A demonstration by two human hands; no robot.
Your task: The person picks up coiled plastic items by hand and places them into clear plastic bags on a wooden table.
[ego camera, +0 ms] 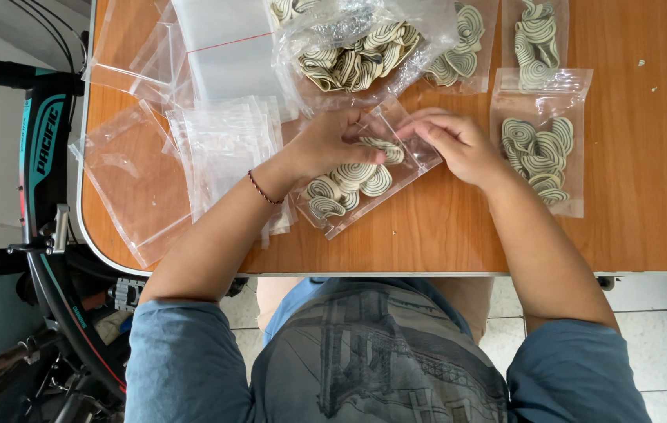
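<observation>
Both forearms angle inward over the brown wooden counter (639, 204). Left hand (332, 143) and right hand (455, 145) fingers pinch the mouth of the small clear plastic bag of swirled cream-and-brown pieces (357, 182); fingertips are partly hidden.

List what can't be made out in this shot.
- Head view: the mouth of the small clear bag is covered by the left hand and right hand, so sealed or open cannot be told.
- The large bag of swirl pieces is cut off by the top edge.
- The bicycle is cut off by the left edge.
</observation>
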